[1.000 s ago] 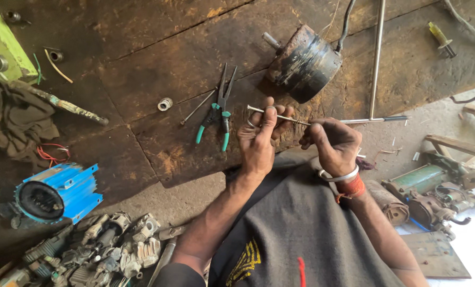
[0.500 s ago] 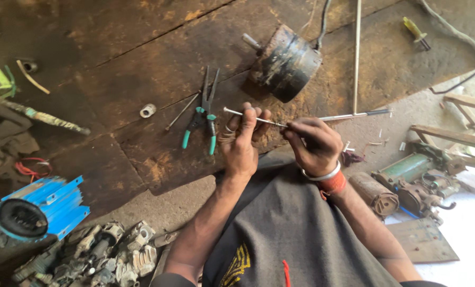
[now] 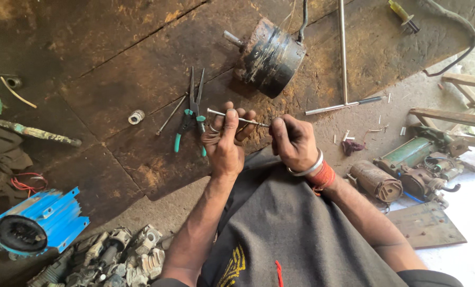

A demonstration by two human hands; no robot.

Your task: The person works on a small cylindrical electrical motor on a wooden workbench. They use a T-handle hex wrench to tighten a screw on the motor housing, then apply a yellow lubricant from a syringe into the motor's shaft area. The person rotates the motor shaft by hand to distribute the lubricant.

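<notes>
Right, the head camera looks straight down at a dark, rust-stained workbench (image 3: 115, 64), and both hands are up at its near edge. The left hand (image 3: 225, 139) has its thumb and fingers curled tight around a thin metal rod (image 3: 236, 118), which lies roughly level, its free end poking out to the left past the knuckles. The right hand (image 3: 294, 142) meets that same rod from the other side, fingertips pinched closed on its right end; whether something small is also caught in that pinch I cannot tell. A metal bangle and red thread sit at the right wrist.

Just beyond the left hand lie green-handled pliers (image 3: 192, 114) flat on the bench, jaws pointing away, with a loose thin pin beside them. Further left is a small metal ring (image 3: 136, 116). Up top, a dark cylindrical motor (image 3: 272, 56) rests on its side with a cable running out of it, and a long steel T-shaped bar (image 3: 343, 58) lies just to its right.

Down at the lower left, a blue finned motor housing (image 3: 35, 223) sits near a heap of grey metal parts (image 3: 112, 260). Off to the right on the floor, old greenish and rusty motors (image 3: 402, 170) are clustered together.
</notes>
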